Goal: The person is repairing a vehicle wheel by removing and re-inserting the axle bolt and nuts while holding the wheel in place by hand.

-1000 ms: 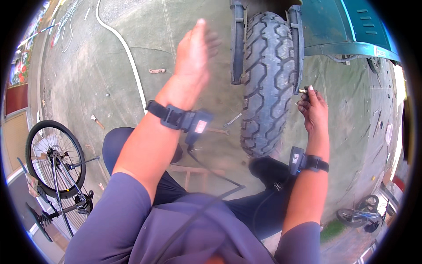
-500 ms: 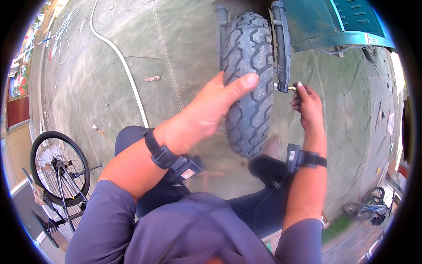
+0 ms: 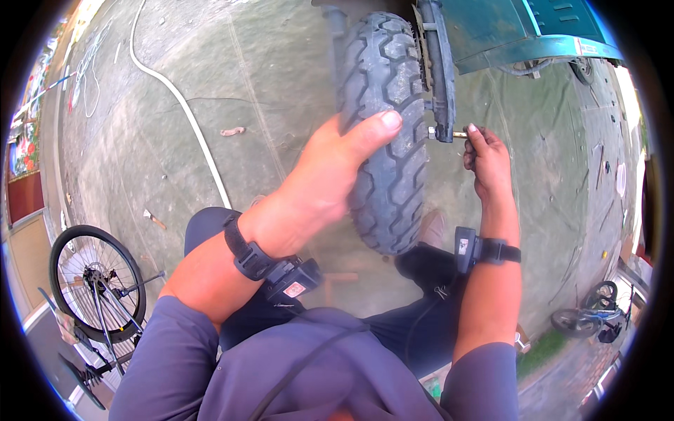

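A knobbly black motorcycle tyre (image 3: 390,189) stands upright in front of me. My left hand (image 3: 326,168) grips its left side, thumb laid across the tread; the other fingers are hidden behind the tyre. To the right of the tyre runs a dark swingarm (image 3: 441,77). A metal axle rod (image 3: 459,135) pokes out of the lower end of that arm, and my right hand (image 3: 487,161) pinches its outer end between thumb and curled fingers. On the inner side, a light metal piece (image 3: 432,132) shows between swingarm and tyre.
A teal metal body (image 3: 491,35) rises at the far right. A pale hose (image 3: 179,98) crosses the ground on the left, near a small hammer-like tool (image 3: 154,219). An upturned bicycle wheel (image 3: 97,283) stands at lower left, and a small bicycle (image 3: 590,316) lies at right.
The whole view has shifted slightly, so wheel and swingarm appear a little further left. Both hands keep their holds; the rod looks about as far out as before.
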Tool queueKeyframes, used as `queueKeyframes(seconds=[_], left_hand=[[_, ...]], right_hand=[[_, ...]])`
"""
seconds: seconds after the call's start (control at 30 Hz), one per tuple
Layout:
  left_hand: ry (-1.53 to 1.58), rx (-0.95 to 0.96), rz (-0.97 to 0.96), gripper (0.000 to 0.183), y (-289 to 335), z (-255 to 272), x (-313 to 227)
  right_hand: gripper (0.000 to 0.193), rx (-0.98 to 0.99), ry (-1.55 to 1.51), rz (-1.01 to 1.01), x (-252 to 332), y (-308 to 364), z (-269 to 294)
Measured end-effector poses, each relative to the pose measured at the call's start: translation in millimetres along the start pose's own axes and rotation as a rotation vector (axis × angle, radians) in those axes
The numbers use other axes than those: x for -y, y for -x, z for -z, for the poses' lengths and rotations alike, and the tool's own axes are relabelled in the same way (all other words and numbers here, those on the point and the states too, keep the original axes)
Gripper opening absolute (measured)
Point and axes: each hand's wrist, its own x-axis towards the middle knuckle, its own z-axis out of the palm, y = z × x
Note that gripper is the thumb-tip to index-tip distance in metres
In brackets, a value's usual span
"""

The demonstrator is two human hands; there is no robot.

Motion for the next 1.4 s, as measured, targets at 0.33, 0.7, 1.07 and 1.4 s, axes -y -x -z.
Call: queueKeyframes(seconds=[0.33, 0.7, 1.07, 1.4], left_hand=[[0.008, 0.026, 0.024, 0.061, -5, 1, -2], [-0.014, -0.019, -0.028, 0.064, 2, -6, 6], [-0.049, 0.006, -0.045, 0.065, 2, -2, 17], [-0.063, 0.003, -0.051, 0.063, 6, -4, 16]], right_hand=[[0.026, -0.124, -0.031, 0.019, 7, -4, 29], [0.027, -0.134, -0.08, -0.001, 8, -5, 33], [0.091, 0.289, -0.048, -0.231, -40, 37, -33], [0.088, 0.419, -0.126, -0.093, -36, 37, -53]])
